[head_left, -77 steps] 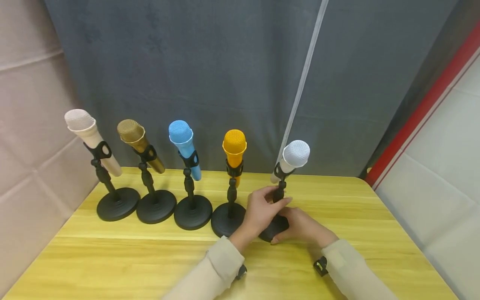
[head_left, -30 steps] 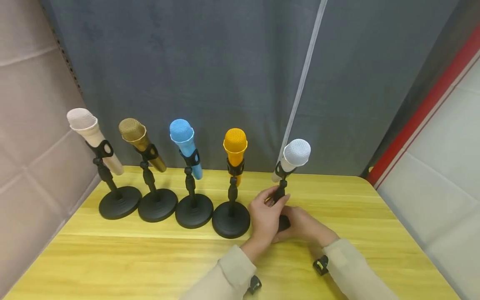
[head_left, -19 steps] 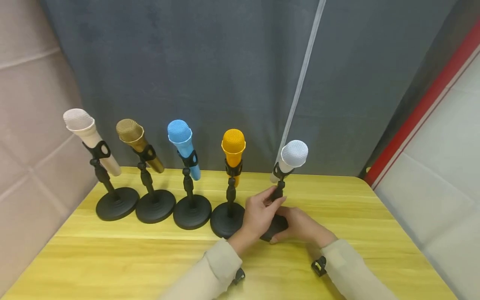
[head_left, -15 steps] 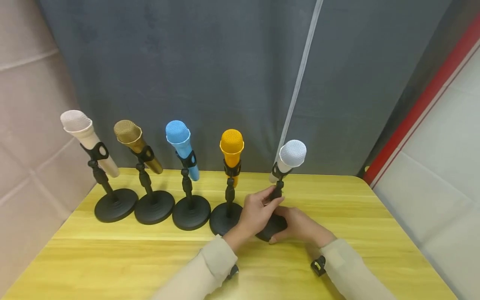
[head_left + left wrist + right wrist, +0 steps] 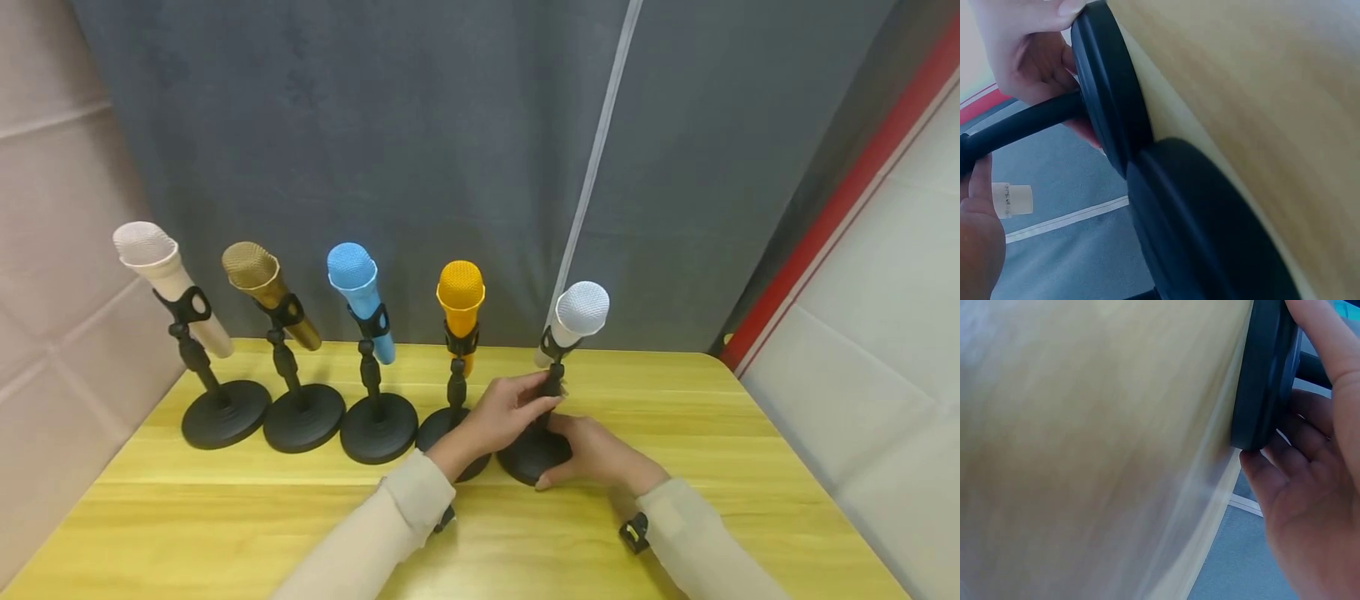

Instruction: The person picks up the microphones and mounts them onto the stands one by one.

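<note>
A white microphone (image 5: 582, 310) leans in the clip of a black desk microphone stand (image 5: 532, 455), at the right end of a row. My left hand (image 5: 498, 417) pinches the stand's upright post between thumb and fingers, just under the clip. Lower down, my right hand (image 5: 600, 454) grips the right edge of the round base, which sits on the table. In the right wrist view, thumb and fingers of the right hand (image 5: 1316, 481) spread around the base (image 5: 1266, 381). The left wrist view shows this base (image 5: 1110, 87) meeting the neighbouring base (image 5: 1197, 225).
Along the row to the left stand an orange microphone (image 5: 461, 287), a blue one (image 5: 354, 271), a gold one (image 5: 255, 268) and a cream one (image 5: 150, 248), each on a black stand. A grey curtain (image 5: 360, 125) hangs behind the wooden table (image 5: 225, 533).
The white microphone's stand has shifted slightly left, closer to the orange one's stand. My left forearm has swung left, uncovering more of the held base. Both hands keep their hold.
</note>
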Action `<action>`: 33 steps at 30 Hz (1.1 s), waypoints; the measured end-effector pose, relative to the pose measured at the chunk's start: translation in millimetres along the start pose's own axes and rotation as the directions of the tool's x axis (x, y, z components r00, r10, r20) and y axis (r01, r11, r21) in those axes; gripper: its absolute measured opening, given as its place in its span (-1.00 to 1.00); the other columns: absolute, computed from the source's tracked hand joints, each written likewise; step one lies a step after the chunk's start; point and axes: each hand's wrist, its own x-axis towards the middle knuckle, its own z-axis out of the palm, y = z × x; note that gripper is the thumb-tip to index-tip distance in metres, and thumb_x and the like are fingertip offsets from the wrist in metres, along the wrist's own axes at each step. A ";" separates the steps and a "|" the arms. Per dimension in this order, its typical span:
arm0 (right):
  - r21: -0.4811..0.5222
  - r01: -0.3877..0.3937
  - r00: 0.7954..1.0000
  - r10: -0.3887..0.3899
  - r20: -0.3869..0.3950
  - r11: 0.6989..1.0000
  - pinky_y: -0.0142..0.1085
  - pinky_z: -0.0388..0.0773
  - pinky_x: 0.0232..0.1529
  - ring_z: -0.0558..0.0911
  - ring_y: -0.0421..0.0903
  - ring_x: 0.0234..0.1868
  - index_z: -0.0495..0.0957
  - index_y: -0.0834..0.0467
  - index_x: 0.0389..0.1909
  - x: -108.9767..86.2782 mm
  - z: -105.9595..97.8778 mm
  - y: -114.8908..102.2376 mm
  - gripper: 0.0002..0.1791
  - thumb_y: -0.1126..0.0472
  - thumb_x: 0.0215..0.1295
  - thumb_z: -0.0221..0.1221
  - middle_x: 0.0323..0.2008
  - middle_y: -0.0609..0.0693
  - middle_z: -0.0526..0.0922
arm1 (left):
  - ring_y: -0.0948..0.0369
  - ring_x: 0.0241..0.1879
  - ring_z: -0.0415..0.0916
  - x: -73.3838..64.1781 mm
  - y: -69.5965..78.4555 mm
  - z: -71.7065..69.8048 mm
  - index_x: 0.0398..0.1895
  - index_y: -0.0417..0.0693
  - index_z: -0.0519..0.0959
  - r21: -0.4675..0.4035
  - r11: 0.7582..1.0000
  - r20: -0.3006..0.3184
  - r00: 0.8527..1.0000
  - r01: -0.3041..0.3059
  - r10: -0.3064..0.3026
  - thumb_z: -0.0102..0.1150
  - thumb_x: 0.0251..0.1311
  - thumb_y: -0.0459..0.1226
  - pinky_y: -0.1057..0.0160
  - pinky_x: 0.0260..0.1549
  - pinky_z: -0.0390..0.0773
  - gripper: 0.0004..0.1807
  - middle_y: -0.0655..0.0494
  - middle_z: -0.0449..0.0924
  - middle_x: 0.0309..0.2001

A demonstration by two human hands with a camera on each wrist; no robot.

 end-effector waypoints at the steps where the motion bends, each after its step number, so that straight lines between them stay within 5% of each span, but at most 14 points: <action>1: -0.002 0.002 1.000 -0.002 -0.002 1.000 -0.16 0.62 0.13 0.67 -0.08 0.11 0.52 0.14 0.25 0.4 0.5 0.2 -0.10 -0.24 -0.08 0.54 0.14 -0.01 0.69 | 0.16 0.16 0.66 0.2 -0.6 -0.7 0.34 -0.14 0.51 -0.002 1.000 0.006 1.000 -0.004 0.004 0.21 0.41 -0.25 0.38 0.07 0.64 -0.53 -0.04 0.66 0.20; 5: -0.004 0.001 1.000 -0.001 -0.009 1.000 -0.16 0.62 0.13 0.67 -0.08 0.11 0.53 0.13 0.24 1.4 2.5 0.7 -0.11 -0.23 -0.10 0.55 0.14 -0.02 0.69 | 0.14 0.12 0.69 0.2 -2.8 -1.1 0.32 -0.16 0.53 -0.026 0.999 -0.005 1.000 -0.025 0.024 0.23 0.38 -0.29 0.37 0.05 0.66 -0.54 -0.07 0.69 0.15; 10: 0.012 -0.011 1.000 0.012 -0.016 1.000 -0.12 0.59 0.19 0.65 -0.05 0.16 0.54 0.12 0.26 0.2 4.5 0.0 -0.08 -0.23 -0.13 0.56 0.19 0.00 0.67 | 0.11 0.08 0.71 -6.2 2.0 7.9 0.20 -0.11 0.63 -0.061 0.998 -0.155 0.988 -0.019 0.009 0.42 0.20 -0.28 0.34 0.09 0.65 -0.53 -0.02 0.72 0.10; 13: 0.029 -0.017 1.000 0.017 -0.018 0.999 -0.14 0.59 0.18 0.65 -0.07 0.14 0.54 0.10 0.26 -0.8 4.6 -0.5 -0.09 -0.22 -0.13 0.56 0.17 -0.03 0.67 | 0.16 0.05 0.72 -11.7 11.7 18.3 0.11 -0.02 0.69 -0.109 0.994 -0.299 0.952 0.029 -0.061 0.50 0.12 -0.22 0.33 0.08 0.66 -0.55 0.05 0.75 0.05; 16: 0.035 -0.011 1.000 0.012 -0.024 0.999 -0.18 0.59 0.14 0.66 -0.10 0.09 0.54 0.09 0.24 -0.7 4.1 -0.7 -0.11 -0.21 -0.14 0.57 0.12 -0.06 0.69 | 0.23 -0.04 0.75 -15.1 21.9 28.7 0.00 0.06 0.73 -0.190 0.978 -0.420 0.893 0.086 -0.160 0.52 0.09 -0.16 0.35 0.01 0.68 -0.62 0.11 0.78 -0.05; 19: 0.030 -0.009 1.000 0.010 -0.025 1.000 -0.21 0.60 0.12 0.66 -0.14 0.05 0.55 0.08 0.21 -0.2 3.9 -0.6 -0.13 -0.22 -0.14 0.57 0.08 -0.08 0.71 | 0.26 -0.11 0.76 -16.4 29.1 36.1 -0.09 0.07 0.75 -0.287 0.951 -0.490 0.835 0.115 -0.249 0.54 0.06 -0.15 0.37 -0.05 0.70 -0.68 0.13 0.79 -0.12; 21: 0.031 -0.005 1.000 0.005 -0.025 1.000 -0.22 0.60 0.11 0.66 -0.14 0.04 0.55 0.09 0.20 -0.1 3.7 -0.3 -0.13 -0.21 -0.14 0.57 0.07 -0.08 0.71 | 0.25 -0.12 0.76 -16.6 31.8 39.5 -0.13 0.04 0.76 -0.338 0.935 -0.514 0.809 0.113 -0.283 0.56 0.03 -0.19 0.36 -0.08 0.71 -0.70 0.11 0.80 -0.15; 25: 0.036 0.006 1.000 -0.005 -0.029 0.999 -0.25 0.59 0.10 0.66 -0.15 0.01 0.56 0.09 0.19 0.1 3.7 0.6 -0.14 -0.21 -0.14 0.58 0.06 -0.07 0.71 | 0.22 -0.14 0.77 -15.0 34.3 44.4 -0.16 0.01 0.76 -0.363 0.926 -0.554 0.775 0.105 -0.305 0.56 0.01 -0.22 0.35 -0.11 0.72 -0.71 0.07 0.80 -0.17; 33: 0.037 0.002 0.999 -0.001 -0.038 0.999 -0.27 0.58 0.11 0.66 -0.16 0.02 0.56 0.10 0.21 -0.8 1.9 0.8 -0.14 -0.16 -0.15 0.59 0.07 -0.07 0.72 | 0.23 -0.12 0.75 -9.6 35.7 49.6 -0.15 0.01 0.77 -0.356 0.925 -0.590 0.735 0.133 -0.333 0.59 -0.03 -0.24 0.34 -0.12 0.73 -0.68 0.10 0.80 -0.17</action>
